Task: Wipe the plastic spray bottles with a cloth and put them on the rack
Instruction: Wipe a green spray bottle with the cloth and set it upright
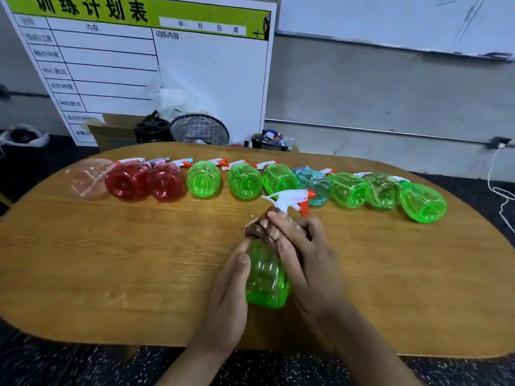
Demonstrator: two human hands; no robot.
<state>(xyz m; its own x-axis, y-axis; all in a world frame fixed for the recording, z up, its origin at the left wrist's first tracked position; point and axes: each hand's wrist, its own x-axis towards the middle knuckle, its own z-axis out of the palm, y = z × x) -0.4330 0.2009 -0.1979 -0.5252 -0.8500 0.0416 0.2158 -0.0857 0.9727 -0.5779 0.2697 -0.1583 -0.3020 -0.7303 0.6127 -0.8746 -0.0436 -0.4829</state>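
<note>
Before you the wooden tabletop (111, 260) carries a row of ten spray bottles (245, 181) lying on their sides along its far part: one pink, two red, six green, one blue. Nearer you, your green bottle (266, 277) lies with its white trigger head pointing away. Your left hand (231, 291) grasps its body from the side. Your right hand (303, 254) presses a brown cloth (257, 227) around its neck, fingers curled over it.
</note>
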